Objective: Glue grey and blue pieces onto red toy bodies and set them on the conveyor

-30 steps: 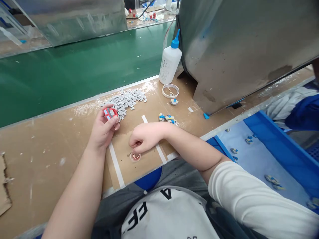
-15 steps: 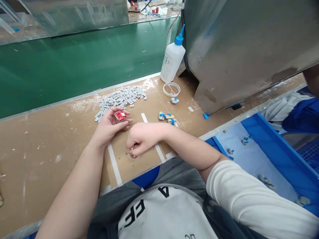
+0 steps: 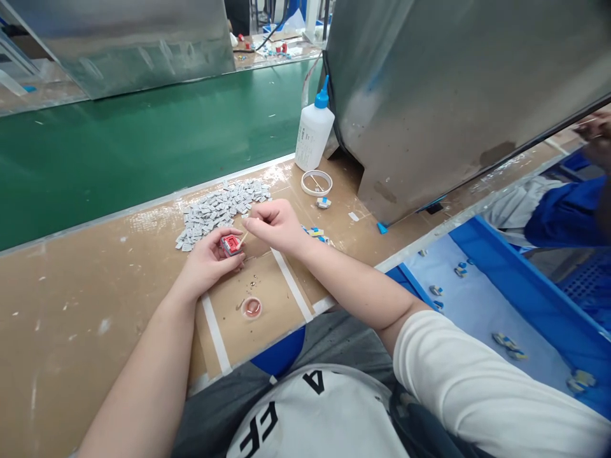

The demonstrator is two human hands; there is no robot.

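My left hand [image 3: 210, 257] is closed around a small red and grey plastic part [image 3: 231, 245], its red face turned up. Between the fingertips of my right hand [image 3: 274, 224] is a thin pale stick [image 3: 244, 240], slanting down so that its tip meets or nearly meets the red part's right side. Nearer to me on the cardboard-covered bench sits a small round dish [image 3: 251, 308] of reddish-brown liquid. Just beyond my hands spreads a heap of small grey pieces [image 3: 217, 207].
A white bottle with a blue nozzle [image 3: 315, 130] stands behind a tape ring [image 3: 316, 183]. Several blue-banded parts [image 3: 315, 233] lie right of my right hand. A blue tray [image 3: 525, 292] is at the right, below a large metal panel [image 3: 453, 95]. A co-worker's hand [image 3: 596, 130] shows far right.
My right hand has moved up and away from the dish to the red part, bringing the stick against or close to it. The dish is now uncovered. The whole view has shifted slightly.
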